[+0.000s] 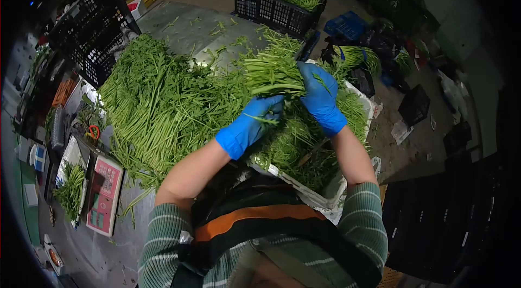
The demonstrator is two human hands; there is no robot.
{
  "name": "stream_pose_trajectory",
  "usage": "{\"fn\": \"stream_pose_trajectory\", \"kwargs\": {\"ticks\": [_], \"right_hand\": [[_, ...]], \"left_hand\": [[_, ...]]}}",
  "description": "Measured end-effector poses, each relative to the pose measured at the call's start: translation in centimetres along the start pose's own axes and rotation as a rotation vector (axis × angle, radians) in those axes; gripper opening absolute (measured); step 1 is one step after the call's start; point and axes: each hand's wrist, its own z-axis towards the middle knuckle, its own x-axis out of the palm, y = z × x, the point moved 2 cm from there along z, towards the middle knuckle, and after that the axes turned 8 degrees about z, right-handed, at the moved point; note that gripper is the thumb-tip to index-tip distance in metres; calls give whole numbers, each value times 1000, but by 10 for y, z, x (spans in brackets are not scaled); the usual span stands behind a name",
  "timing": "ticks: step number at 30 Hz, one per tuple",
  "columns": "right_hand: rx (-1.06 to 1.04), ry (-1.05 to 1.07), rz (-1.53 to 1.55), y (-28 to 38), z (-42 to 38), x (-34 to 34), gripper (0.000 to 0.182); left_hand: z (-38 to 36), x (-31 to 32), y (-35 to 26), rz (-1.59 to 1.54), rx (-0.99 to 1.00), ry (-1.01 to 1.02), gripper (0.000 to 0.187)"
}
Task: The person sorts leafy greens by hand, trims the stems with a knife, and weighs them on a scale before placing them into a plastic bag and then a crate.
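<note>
A thick bunch of leafy greens [271, 73] is held up in front of me, its pale green stems pointing left. My right hand [321, 95], in a blue glove, is closed around the bunch's right end. Just below its lower edge, my left hand [252, 122], gloved too, has its fingers curled in. A loose sprig [262, 119] sticks out across the left fingers, which look closed on it; the fingertips are partly hidden. Under both hands stands a white foam box [304, 193] with more greens inside. A large heap of greens [157, 103] lies to the left on the table.
A black crate [89, 33] stands tilted at the back left. Farther off, another black crate [282, 14] holds greens. A scale [105, 195] with a pink panel sits at the left, greens on its tray. Blue crates [346, 26] and black bags lie on the floor at right.
</note>
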Motion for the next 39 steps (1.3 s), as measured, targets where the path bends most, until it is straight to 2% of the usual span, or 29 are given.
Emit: {"fn": "stream_pose_trajectory", "kwargs": {"ticks": [1,2,4,6,7,9,11,13,14,15,18,20,21,23,24,26,27,28,29,30,31,32,33,34,35,36,37,38,39], "right_hand": [[3,-2,-9,-12,-5,-3,40],[3,-8,-111,-26,-10,-8,39],[-18,18,-257,-41,-17,-26,36],[-95,71,-268,-36,-18,-37,35],[-191,122,-262,-32,-15,-38,34],[-240,139,-266,-19,-10,-36,34],[-320,106,-196,-8,-4,-30,33],[-392,93,-158,-1,-1,-24,33],[-400,112,-141,5,2,-27,32],[-407,130,-128,8,4,-29,32],[-265,94,-52,-5,-3,-29,33],[122,-3,189,-42,-23,-22,43],[354,-65,359,-53,-27,-23,46],[481,-197,587,-56,-21,-20,43],[499,-220,664,-55,-14,-19,40],[470,-244,700,-48,-7,-9,37],[418,-192,633,-41,-5,-3,36],[365,-142,567,-33,-3,5,35],[418,-175,771,-26,-3,14,38],[450,-153,817,-16,-3,20,39],[483,-129,861,-6,-4,25,40],[640,-25,674,-2,-10,36,44],[488,-15,537,11,-13,41,46],[336,-5,399,30,-15,43,49],[495,176,486,38,-24,50,59],[480,177,490,41,-24,48,59],[329,257,450,45,-20,45,64],[182,335,408,48,-20,43,69],[219,438,473,42,-26,39,81]], "left_hand": [[-3,-9,-2,118,-67,-106,29],[5,-41,10,207,-29,100,30],[1,-79,7,607,63,158,38],[0,-120,2,1207,146,30,53],[0,-112,-7,1209,147,32,53],[-17,-74,-48,1494,884,-319,62],[-22,-38,-68,1267,932,-184,70],[-15,-18,-64,1320,936,31,63],[-8,-20,-59,1146,579,189,47],[-9,-24,-56,1139,574,175,47],[-13,-54,-53,947,666,-174,23],[-2,-99,-44,798,542,-351,20],[1,-116,-37,890,425,-370,21],[-3,-116,-20,1331,282,-181,34],[1,-109,-8,1612,437,-86,64],[5,-81,17,1572,445,70,93],[9,-64,22,1476,318,127,107],[7,-48,18,1335,431,59,106],[5,-37,12,1193,541,-8,104],[13,-37,13,1131,834,-173,97],[7,-31,-1,906,718,-99,87],[1,-23,-13,679,601,-28,77],[8,-16,-8,553,499,3,56],[12,-13,-5,248,439,34,49],[14,-13,-4,-56,379,66,42],[16,-17,-5,-54,448,-24,35],[18,-22,-8,-53,463,-30,35],[17,-31,-7,22,400,-138,34],[18,-42,-3,98,331,-244,33]]}}
